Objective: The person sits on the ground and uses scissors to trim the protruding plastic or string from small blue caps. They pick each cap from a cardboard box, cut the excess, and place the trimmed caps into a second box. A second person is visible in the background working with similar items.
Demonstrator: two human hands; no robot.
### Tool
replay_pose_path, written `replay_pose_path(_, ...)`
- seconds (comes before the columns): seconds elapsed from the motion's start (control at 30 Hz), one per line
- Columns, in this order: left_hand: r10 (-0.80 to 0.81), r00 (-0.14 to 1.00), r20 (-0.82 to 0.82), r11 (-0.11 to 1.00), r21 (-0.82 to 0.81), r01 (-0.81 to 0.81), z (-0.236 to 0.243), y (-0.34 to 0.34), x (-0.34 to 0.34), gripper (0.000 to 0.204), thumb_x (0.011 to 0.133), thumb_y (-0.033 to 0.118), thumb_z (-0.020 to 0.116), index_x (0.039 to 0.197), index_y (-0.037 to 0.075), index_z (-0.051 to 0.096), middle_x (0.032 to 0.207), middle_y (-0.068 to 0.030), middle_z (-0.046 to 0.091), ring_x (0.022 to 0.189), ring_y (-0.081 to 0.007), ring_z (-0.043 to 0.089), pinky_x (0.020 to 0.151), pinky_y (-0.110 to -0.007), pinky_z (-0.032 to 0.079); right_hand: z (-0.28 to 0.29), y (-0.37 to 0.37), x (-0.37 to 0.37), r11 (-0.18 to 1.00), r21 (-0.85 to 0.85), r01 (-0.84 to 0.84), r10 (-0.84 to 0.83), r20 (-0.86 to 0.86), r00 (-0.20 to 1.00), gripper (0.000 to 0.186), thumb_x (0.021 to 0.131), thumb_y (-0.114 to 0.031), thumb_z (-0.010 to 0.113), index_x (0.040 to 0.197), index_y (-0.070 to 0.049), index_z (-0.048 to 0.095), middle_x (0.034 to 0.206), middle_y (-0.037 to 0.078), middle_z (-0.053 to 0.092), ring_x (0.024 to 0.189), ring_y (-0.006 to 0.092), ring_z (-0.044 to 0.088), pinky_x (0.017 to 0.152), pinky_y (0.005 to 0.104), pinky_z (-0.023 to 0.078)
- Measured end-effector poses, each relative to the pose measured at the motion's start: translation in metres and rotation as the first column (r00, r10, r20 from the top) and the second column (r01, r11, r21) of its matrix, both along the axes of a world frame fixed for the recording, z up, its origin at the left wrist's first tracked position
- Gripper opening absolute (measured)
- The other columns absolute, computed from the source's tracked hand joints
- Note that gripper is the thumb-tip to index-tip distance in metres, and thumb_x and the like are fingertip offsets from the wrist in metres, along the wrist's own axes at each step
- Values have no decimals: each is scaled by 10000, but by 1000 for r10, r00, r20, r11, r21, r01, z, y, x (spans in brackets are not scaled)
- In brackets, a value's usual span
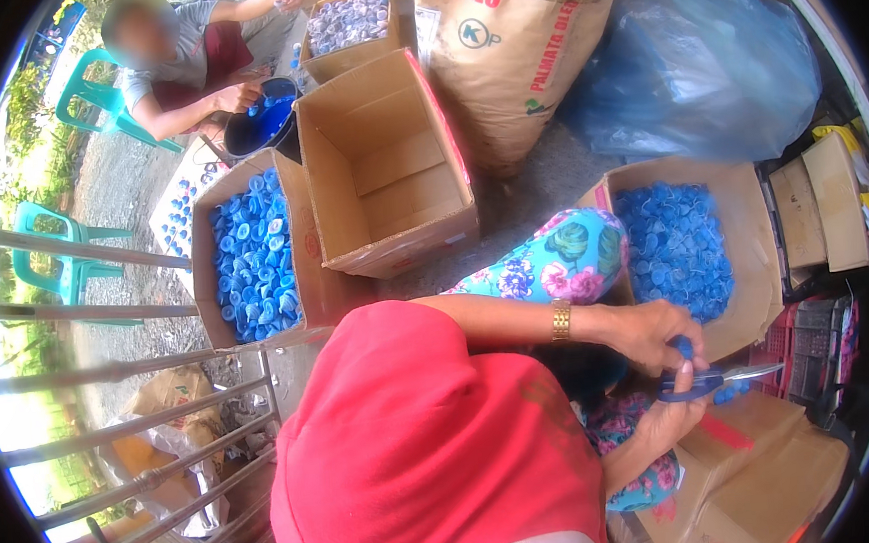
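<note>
Both of my hands work close together at the right. My left hand, with a gold watch on its wrist, pinches a small blue plastic cap. Just below it, my right hand is closed round scissors with dark blue handles, their blades pointing right. Some small blue pieces show under the blades. Beyond my hands stands an open cardboard box holding many translucent blue pieces. My knee in flowered cloth is beside that box.
Another box holds blue caps, beside a tall open box. Behind are a large paper sack and a blue plastic bag. A person reaches into a dark bucket. Metal bars line the left; closed cartons sit lower right.
</note>
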State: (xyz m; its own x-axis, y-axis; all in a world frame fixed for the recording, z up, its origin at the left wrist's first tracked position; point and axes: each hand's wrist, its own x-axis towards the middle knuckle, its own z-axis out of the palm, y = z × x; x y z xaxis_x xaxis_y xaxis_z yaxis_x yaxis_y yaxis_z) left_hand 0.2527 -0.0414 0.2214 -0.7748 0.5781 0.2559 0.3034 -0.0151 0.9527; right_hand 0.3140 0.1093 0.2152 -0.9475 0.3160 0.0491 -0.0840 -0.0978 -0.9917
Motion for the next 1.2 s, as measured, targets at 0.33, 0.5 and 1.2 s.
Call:
replay_pose_path(0.33, -131, 991, 31, 988, -81, 133, -7, 0, -3, 273, 846, 164, 575, 1068, 6, 565, 872, -188, 649, 835, -291, 647, 725, -387, 493, -15, 15, 7, 999, 34, -39, 37, 59, 998, 312, 880, -138, 617, 1122, 43, 540, 1012, 91, 557, 933, 170, 523, 834, 301, 402)
replay_pose_path(0.5, -91, 985, 147, 995, -22, 95, -5, -1, 3, 279, 849, 173, 571, 1071, 4, 561, 777, -165, 662, 767, -279, 664, 690, -367, 506, -3, 2, 13, 994, -36, -98, 100, 57, 993, 326, 890, -151, 609, 1136, 49, 534, 973, 84, 567, 889, 152, 528, 792, 282, 416)
replay_pose_path(1.2, 190, 933, 306, 982, -81, -173, -2, 6, 29, 321, 950, 218, 466, 1197, 20, 520, 953, -121, 634, 929, -171, 614, 796, -289, 483, -5, -27, 16, 976, 46, 211, -211, -7, 978, 229, 831, 7, 627, 1041, -23, 542, 913, 22, 567, 853, 97, 545, 736, 236, 456)
